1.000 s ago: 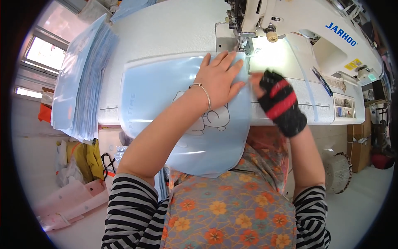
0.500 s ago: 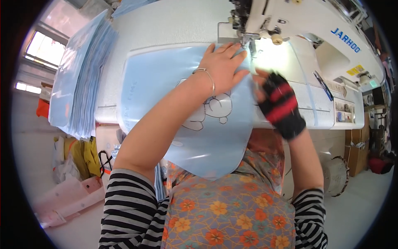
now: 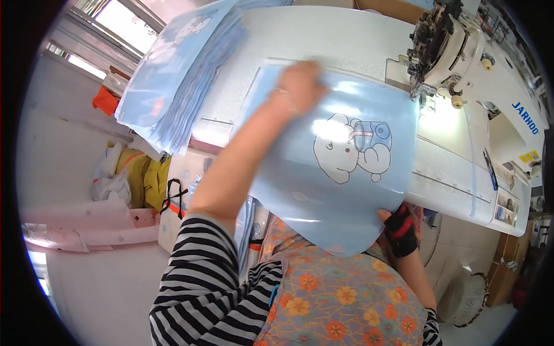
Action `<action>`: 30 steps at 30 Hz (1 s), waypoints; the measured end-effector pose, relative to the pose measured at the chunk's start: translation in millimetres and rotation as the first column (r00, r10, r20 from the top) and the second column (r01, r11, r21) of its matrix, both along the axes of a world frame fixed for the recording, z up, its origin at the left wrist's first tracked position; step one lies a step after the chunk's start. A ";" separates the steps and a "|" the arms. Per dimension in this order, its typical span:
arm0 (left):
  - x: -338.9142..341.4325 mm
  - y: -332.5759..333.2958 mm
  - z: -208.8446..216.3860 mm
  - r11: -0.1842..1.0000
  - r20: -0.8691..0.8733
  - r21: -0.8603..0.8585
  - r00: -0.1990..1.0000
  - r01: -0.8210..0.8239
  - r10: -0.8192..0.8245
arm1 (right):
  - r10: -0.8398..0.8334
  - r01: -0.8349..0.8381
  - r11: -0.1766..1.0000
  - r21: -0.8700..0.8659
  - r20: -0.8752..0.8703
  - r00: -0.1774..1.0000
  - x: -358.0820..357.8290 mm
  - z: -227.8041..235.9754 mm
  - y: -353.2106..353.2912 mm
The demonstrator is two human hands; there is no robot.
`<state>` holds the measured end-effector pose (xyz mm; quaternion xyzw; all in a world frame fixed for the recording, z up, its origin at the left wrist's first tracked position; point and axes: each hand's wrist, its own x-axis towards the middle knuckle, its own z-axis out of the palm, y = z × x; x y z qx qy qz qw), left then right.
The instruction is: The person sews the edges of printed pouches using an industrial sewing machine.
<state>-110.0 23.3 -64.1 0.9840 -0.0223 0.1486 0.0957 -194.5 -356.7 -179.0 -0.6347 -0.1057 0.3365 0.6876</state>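
A glossy light-blue sheet with a cartoon bear printed on it lies on the sewing table, its rounded lower end hanging over the front edge towards my lap. Smeared by motion, my left hand is over the sheet's far edge; its fingers cannot be made out. My right hand, in a black and red fingerless glove, is closed on the sheet's lower right edge, thumb in sight and the other fingers mostly hidden. At the sheet's upper right corner stands the white sewing machine, its needle area lit.
A thick stack of similar blue sheets stands at the table's left end. On the right of the white table lie thread snips beside a small parts tray. Yellow cloth is at the lower left, a round white basket at the lower right.
My view has swung left. My left hand has moved left from beside the needle to the sheet's far edge. My right hand has dropped to the sheet's lower right edge and taken hold there.
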 end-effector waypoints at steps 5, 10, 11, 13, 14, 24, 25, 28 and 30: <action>-26.3 108.1 8.6 0.980 -0.043 0.097 0.983 -0.173 0.177 | -0.042 0.052 0.974 0.220 -0.047 0.998 -6.9 23.7 21.8; -11.2 104.2 15.2 0.911 -0.116 0.187 0.913 -0.367 0.391 | 0.013 -0.001 0.997 0.072 -0.166 0.986 -24.8 50.6 38.1; -6.9 81.8 14.8 0.922 0.023 0.269 0.959 -0.278 0.283 | -0.014 0.025 0.998 0.062 -0.169 0.986 -28.7 53.5 37.2; -2.3 0.5 21.6 0.948 0.145 0.315 0.989 -0.050 0.004 | 0.050 -0.048 0.999 0.020 -0.110 0.993 -29.8 56.7 33.7; -2.4 -35.1 16.9 0.963 0.184 0.235 0.967 0.131 -0.176 | 0.048 -0.047 0.999 0.016 -0.108 0.993 -33.1 60.9 31.6; -25.9 -161.9 -3.3 0.936 0.077 0.027 0.932 0.352 -0.353 | 0.072 -0.073 0.997 -0.014 -0.017 0.997 -30.2 71.1 27.0; -22.5 -161.5 -2.8 0.937 0.096 0.035 0.932 0.348 -0.350 | 0.096 -0.098 0.995 -0.021 -0.102 0.990 -27.8 73.3 28.5; -10.7 -159.1 -4.5 0.943 0.092 0.043 0.939 0.330 -0.332 | 0.037 -0.023 0.998 0.058 -0.249 0.968 -25.7 71.4 37.0; -6.0 -158.5 -5.6 0.947 0.071 0.038 0.945 0.317 -0.320 | 0.041 -0.032 0.998 0.051 -0.181 0.983 -26.7 72.5 38.7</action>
